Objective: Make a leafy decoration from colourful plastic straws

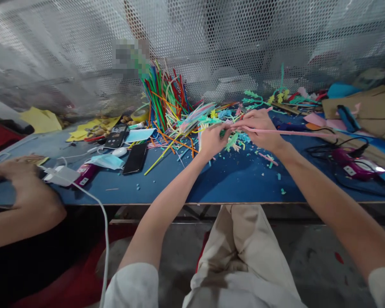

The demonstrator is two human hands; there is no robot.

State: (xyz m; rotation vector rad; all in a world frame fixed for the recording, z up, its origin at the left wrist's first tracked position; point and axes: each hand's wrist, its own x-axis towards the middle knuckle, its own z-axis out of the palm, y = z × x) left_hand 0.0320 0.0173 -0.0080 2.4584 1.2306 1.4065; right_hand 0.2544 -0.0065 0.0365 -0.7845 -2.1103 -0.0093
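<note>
Two phones (135, 157) lie far left on the tabletop (231, 179), near a co-worker's hand (22, 179). Mid-frame, your left hand (211, 140) & right hand (259, 128) each grip shut on a pink stem (295, 133) over the stem pile (179, 115); it runs off to the right.

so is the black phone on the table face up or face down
Cannot tell: the black phone lies flat on the blue table, showing only a dark, unlit surface.

I see one pink pipe cleaner (288, 133), long, thin and fuzzy, lying nearly level above the blue table. Its left end sits pinched between both hands' fingertips; the rest runs straight off to the right, free of the coloured pile behind.
</note>
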